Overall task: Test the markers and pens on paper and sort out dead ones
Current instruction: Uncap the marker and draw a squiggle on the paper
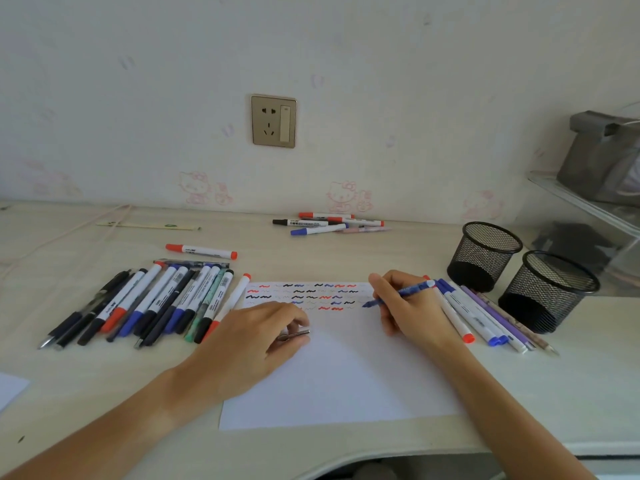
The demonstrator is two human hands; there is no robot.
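we grip blue pen [398, 293] in right hand [412, 306], tip on paper [346, 375] | left hand [256, 336] fingers curled round cap [294, 335]

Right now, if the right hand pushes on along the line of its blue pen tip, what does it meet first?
Probably the paper: the right hand angles the blue pen down-left, tip about at the sheet by the squiggles. Whether it touches yet is unclear.

Print on the white barrels of the capped markers [149, 299] is too blurred to read.
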